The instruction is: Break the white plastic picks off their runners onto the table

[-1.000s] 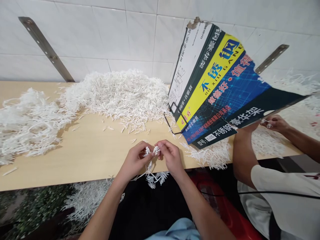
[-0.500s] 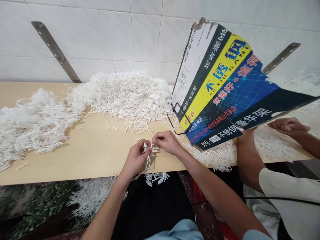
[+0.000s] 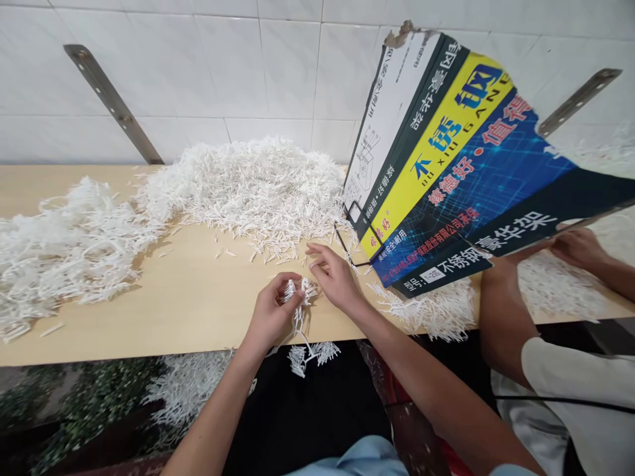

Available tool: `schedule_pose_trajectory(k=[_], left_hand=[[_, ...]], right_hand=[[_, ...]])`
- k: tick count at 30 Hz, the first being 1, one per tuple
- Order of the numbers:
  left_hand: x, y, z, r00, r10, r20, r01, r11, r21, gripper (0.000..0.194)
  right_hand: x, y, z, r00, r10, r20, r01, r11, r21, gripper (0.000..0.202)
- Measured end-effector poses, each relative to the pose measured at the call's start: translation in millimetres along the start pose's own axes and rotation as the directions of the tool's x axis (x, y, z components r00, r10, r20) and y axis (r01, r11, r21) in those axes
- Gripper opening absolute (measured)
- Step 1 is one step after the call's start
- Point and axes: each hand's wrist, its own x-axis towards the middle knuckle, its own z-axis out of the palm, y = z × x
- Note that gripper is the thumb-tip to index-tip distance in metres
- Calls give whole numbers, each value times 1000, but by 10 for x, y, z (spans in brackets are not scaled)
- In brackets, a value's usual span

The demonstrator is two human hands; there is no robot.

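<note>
My left hand (image 3: 276, 305) pinches a white branched strand (image 3: 298, 317) near the front edge of the wooden shelf (image 3: 198, 324); the strand's lower end hangs over the edge in a tufted cluster. Just right of it, my right hand (image 3: 333, 277) has its fingers apart, with nothing visible between them. Beyond both hands lies a large heap of small white pieces (image 3: 258, 188), with loose pieces scattered along its front. Longer tangled white strands (image 3: 64, 244) cover the shelf at the left.
A printed cardboard panel (image 3: 446, 165) stands at the right in a black wire holder (image 3: 353, 231). Behind it, another person's hand (image 3: 578, 248) is over more white pieces. Metal brackets (image 3: 114, 106) are on the tiled wall. Green foliage (image 3: 99, 403) and white strands are below the shelf.
My right hand has let go of the strand top, and its fingers have spread. My left hand keeps its hold. The view has shifted slightly, and the other person's hand has moved.
</note>
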Motion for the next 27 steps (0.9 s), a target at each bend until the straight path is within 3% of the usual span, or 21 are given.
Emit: schedule_pose_trajectory(k=[2,5,7,12,16,19,21,24,25,27], left_hand=[[15,-17,29,1000,-4,-26,2,997,-82,33],[33,-40,44,998,-2,-67,-5,995,-104,32],[43,-46,40,997,-1,-74,-3,998,-61,29],[61,-28,46,1000,9,-21,-8,999,45,23],[25,-36,44,998,21,-51,-17,995,95,21],[2,-40,44,994,-7,-107,14,998,62,23],[4,-31,52,992,-14,-127,15,1000,13,27],[15,-13,70,989,-15,-149,7,998,-59,28],[19,-9,76,989,-17,-149,6,997,-74,27],[25,-7,86,991,-17,-135,6,996,-84,24]], right_hand=[[-12,-40,0,998,-38,52,38,999,-1,41],[-32,-62,-25,970,-43,238,47,999,-8,26],[-47,-48,-39,967,-21,255,39,997,-63,23],[-48,89,-60,1000,1,1,-1,992,-128,25],[-4,162,-72,973,74,-219,-75,997,3,35],[5,86,-48,995,16,-102,-19,999,-29,22],[-8,1,-30,999,-19,26,20,999,-38,29],[-36,-88,-21,971,-19,237,32,998,-48,26],[-45,-97,-23,961,-7,278,28,997,-73,27],[-59,-82,-30,967,31,252,7,989,-145,37]])
